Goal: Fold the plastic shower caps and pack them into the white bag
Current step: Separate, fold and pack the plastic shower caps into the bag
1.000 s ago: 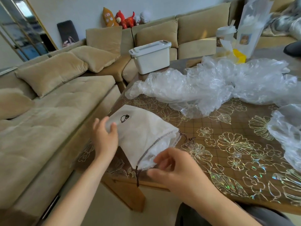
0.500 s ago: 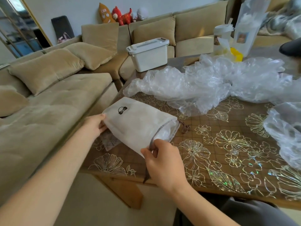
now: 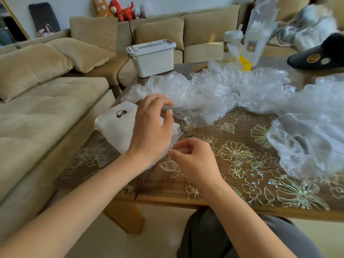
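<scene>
Left hand, fingers spread, has moved along the white bag to its mouth; right hand seemingly pinches the rim; packing imminent.

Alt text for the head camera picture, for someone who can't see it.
A person's left hand reaches across a white bag at the corner of a floral-patterned table, the right hand curled by the bag's mouth. Crumpled clear shower caps are heaped behind; a beige sofa stands alongside.
</scene>
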A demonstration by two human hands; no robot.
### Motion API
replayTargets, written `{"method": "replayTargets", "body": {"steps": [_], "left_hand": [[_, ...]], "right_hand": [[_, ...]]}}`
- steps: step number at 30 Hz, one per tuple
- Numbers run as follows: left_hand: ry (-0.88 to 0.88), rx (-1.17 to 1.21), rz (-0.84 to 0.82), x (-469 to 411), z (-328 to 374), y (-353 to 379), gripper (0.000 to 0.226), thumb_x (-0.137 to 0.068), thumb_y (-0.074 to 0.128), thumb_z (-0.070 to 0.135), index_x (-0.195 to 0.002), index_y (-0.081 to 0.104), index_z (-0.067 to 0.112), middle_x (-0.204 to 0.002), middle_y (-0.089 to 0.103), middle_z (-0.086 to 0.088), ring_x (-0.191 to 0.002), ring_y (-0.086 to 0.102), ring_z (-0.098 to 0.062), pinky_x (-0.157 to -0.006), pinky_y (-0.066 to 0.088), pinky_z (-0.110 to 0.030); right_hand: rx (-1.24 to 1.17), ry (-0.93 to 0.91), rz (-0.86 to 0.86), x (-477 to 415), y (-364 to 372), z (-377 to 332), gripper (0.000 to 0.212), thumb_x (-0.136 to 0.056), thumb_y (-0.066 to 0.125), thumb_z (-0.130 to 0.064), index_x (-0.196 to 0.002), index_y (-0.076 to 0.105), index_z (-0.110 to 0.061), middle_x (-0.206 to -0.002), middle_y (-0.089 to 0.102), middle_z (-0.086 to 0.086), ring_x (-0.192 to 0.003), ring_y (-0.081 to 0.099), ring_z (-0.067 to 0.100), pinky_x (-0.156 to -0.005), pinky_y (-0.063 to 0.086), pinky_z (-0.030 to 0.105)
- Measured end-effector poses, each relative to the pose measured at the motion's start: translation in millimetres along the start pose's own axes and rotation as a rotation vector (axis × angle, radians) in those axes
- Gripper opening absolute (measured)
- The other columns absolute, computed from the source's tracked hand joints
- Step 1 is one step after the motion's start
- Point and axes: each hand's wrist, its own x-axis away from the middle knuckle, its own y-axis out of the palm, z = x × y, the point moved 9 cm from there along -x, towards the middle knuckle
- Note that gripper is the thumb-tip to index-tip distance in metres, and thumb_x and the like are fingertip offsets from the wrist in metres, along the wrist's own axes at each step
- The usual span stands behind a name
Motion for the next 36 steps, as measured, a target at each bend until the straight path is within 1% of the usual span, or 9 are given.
{"method": "replayTargets", "body": {"steps": [4,7,12,17,20,22,28,32,36], "left_hand": [[0.143,0.020,-0.131,17,67,52,0.019,-0.087,0.050,0.011,-0.098,0.065,0.006,-0.114,0.057,-0.004,-0.115,0.045,-0.015,-0.098,0.024,-0.012],[0.148,0.025,-0.318,30,91,96,0.018,-0.091,0.051,0.010,-0.103,0.065,0.007,-0.121,0.056,-0.006,-0.121,0.041,-0.018,-0.097,0.017,-0.011],[0.028,0.134,-0.496,46,94,127,0.019,-0.096,0.048,0.019,-0.109,0.061,0.014,-0.118,0.055,0.003,-0.116,0.043,-0.010,-0.097,0.030,-0.016],[-0.332,0.403,-0.637,50,78,144,0.012,-0.097,0.048,0.028,-0.100,0.059,0.024,-0.100,0.059,0.012,-0.093,0.057,-0.007,-0.077,0.044,-0.016],[-0.629,0.635,-0.629,54,58,146,0.010,-0.097,0.049,0.027,-0.097,0.058,0.023,-0.108,0.061,0.002,-0.099,0.058,-0.009,-0.090,0.051,-0.032],[-0.737,0.712,-0.561,53,42,141,0.016,-0.097,0.048,0.028,-0.106,0.058,0.019,-0.115,0.060,-0.001,-0.102,0.059,-0.012,-0.089,0.052,-0.035],[-0.874,0.942,-0.350,45,-2,117,0.064,-0.094,0.031,0.057,-0.145,0.033,0.017,-0.134,0.049,-0.003,-0.117,0.048,-0.017,-0.098,0.039,-0.035],[-0.927,1.181,-0.528,53,4,127,0.051,-0.089,0.046,0.047,-0.127,0.055,0.015,-0.120,0.064,-0.011,-0.114,0.059,-0.026,-0.100,0.044,-0.045],[-0.960,1.048,-0.342,53,-12,124,0.019,-0.094,0.053,0.024,-0.092,0.065,0.009,-0.092,0.068,-0.008,-0.081,0.065,-0.020,-0.077,0.053,-0.034]], "right_hand": [[0.529,-0.067,0.571,3,-83,6,0.028,-0.088,0.055,-0.019,-0.116,0.055,-0.015,-0.121,0.052,0.008,-0.113,0.046,0.028,-0.093,0.031,0.036],[0.744,-0.193,0.760,12,-109,11,0.045,-0.085,0.058,-0.020,-0.128,0.049,-0.007,-0.139,0.039,0.022,-0.127,0.031,0.037,-0.101,0.018,0.042],[0.855,0.102,0.640,14,-158,53,0.064,-0.091,0.052,-0.018,-0.146,0.022,-0.009,-0.155,0.013,0.020,-0.144,0.008,0.033,-0.115,0.004,0.045],[0.913,0.094,0.579,9,-171,58,0.023,-0.096,0.044,-0.017,-0.110,0.061,-0.011,-0.124,0.059,0.007,-0.119,0.047,0.025,-0.100,0.028,0.037],[0.618,-0.062,0.635,8,-168,39,0.018,-0.094,0.046,-0.008,-0.095,0.065,-0.008,-0.095,0.068,0.005,-0.083,0.059,0.019,-0.078,0.042,0.031],[0.215,-0.148,0.494,7,-153,26,0.011,-0.094,0.054,-0.013,-0.092,0.064,-0.010,-0.083,0.066,0.001,-0.068,0.055,0.008,-0.064,0.045,0.021],[-0.938,0.143,0.066,6,-124,35,0.015,-0.091,0.052,-0.012,-0.096,0.064,-0.005,-0.095,0.070,0.009,-0.080,0.067,0.022,-0.068,0.057,0.031],[-1.007,0.223,0.065,6,-123,41,0.015,-0.092,0.050,-0.009,-0.092,0.064,-0.004,-0.080,0.069,0.010,-0.066,0.067,0.022,-0.061,0.059,0.028],[-0.800,0.268,0.077,1,-126,55,0.032,-0.088,0.060,-0.030,-0.111,0.064,-0.009,-0.096,0.071,0.011,-0.084,0.068,0.028,-0.083,0.054,0.040]]}}
